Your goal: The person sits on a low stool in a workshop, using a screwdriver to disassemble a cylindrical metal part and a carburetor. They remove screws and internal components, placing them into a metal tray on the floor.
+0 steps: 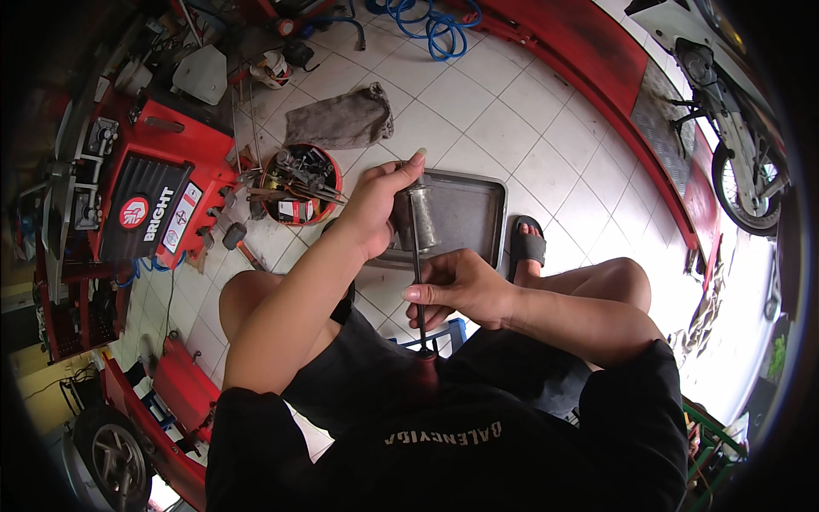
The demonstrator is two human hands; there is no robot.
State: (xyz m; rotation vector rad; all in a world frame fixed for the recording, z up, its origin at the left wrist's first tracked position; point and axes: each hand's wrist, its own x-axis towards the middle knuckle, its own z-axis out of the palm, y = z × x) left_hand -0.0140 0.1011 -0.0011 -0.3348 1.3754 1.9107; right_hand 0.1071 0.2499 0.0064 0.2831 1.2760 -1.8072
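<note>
My left hand (374,205) is closed around a grey metal cylinder (426,220), its thumb on the upper end. A long screwdriver (419,307) with a dark shaft runs alongside the cylinder, up to my left hand. Its red handle (419,377) points back against my shirt. Lower down, my right hand (467,288) pinches the shaft between thumb and fingers. Beneath the cylinder, a grey metal tray (502,205) lies on the floor. How the screwdriver's tip meets the cylinder is hidden by my left hand.
Left of the tray stands a red-rimmed bucket (336,183) full of tools. A grey rag (339,118) and a hammer (236,237) lie on the tiles. A red machine (194,141) is at the left, a motorcycle (725,128) at the far right. Blue hose (435,34) coils at the back.
</note>
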